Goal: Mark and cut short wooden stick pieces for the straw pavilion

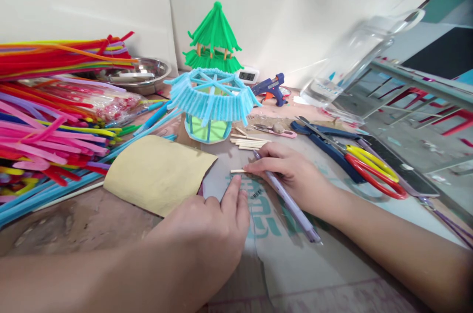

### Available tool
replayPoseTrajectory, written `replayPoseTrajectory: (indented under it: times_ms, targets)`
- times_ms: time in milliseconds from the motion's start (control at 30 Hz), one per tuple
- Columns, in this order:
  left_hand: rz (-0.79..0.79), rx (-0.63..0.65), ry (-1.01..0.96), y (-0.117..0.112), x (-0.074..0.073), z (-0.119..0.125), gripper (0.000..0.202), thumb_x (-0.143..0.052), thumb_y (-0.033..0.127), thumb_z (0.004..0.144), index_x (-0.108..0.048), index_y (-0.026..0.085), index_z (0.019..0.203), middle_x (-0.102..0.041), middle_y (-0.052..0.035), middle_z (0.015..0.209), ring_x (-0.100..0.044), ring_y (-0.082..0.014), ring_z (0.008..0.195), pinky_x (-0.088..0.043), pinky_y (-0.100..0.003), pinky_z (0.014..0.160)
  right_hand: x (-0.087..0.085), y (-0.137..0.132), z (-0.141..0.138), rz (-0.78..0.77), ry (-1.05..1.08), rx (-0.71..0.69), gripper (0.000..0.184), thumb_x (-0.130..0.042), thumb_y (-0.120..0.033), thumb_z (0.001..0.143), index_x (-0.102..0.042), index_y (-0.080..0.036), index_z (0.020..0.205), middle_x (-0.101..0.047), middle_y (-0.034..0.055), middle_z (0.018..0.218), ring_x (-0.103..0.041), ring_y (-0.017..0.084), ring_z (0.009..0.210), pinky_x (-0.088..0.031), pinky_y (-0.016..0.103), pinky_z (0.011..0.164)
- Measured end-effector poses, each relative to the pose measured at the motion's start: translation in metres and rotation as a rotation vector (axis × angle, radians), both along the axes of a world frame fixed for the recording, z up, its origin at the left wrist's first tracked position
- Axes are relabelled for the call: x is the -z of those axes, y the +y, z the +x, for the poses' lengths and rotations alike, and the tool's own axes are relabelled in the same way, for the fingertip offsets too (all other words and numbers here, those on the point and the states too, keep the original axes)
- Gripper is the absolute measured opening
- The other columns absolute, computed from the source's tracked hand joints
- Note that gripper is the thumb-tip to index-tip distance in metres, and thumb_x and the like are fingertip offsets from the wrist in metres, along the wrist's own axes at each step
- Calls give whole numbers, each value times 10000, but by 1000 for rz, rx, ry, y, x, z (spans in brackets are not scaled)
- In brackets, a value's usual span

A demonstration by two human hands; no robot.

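Observation:
My right hand (291,170) is closed around a purple pen (291,204) that slants back toward me. Its fingertips also pinch the end of a short wooden stick (237,171) lying on the cardboard (295,263). My left hand (210,224) rests palm down on the cardboard, index finger stretched to just below the stick; its thumb side is partly hidden. Beside it a curved tan sheet (158,170) lies near the left fingers. Beyond my right hand sits a small pile of cut sticks (251,142).
A light-blue pipe-cleaner pavilion (214,101) stands ahead, with a green roof (214,37) behind it. Pipe cleaners (48,140) and a metal bowl (148,74) lie left. Right are scissors (377,170), pliers (325,140), a phone (399,162), a glue gun (273,87) and a clear jug (343,66).

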State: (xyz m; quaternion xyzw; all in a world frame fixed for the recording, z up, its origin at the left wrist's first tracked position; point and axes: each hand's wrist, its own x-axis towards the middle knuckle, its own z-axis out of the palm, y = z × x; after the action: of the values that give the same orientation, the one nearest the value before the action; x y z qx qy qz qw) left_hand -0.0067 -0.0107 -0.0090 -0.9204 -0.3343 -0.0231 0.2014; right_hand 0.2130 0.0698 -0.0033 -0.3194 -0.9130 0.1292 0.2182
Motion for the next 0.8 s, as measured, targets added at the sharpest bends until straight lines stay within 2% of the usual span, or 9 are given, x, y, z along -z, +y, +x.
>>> replayPoseTrajectory:
  times_ms: [500, 700, 800]
  targets:
    - [5, 18, -60, 4, -2, -2, 457, -450, 126, 819, -660, 105, 1225, -608, -220, 1293, -635, -186, 474, -430, -297, 388, 0, 1, 1, 4, -40, -5, 198, -557, -123, 946, -725, -202, 1017, -596, 57, 892, -552, 184, 823, -398, 274, 667]
    - [-52, 8, -87, 11, -2, -5, 408, -526, 154, 763, -659, 166, 1148, -581, -219, 1335, -575, -144, 367, -290, -273, 327, -1, 1, 1, 3, -49, -20, 205, -544, -137, 948, -726, -204, 1013, -574, 58, 871, -542, 188, 804, -400, 282, 667]
    - [-72, -24, -44, 11, -1, -5, 416, -519, 139, 780, -640, 180, 1176, -578, -206, 1349, -594, -141, 393, -284, -257, 347, -2, 0, 2, -5, -52, -25, 214, -538, -124, 940, -719, -194, 1030, -573, 65, 879, -541, 193, 810, -406, 291, 678]
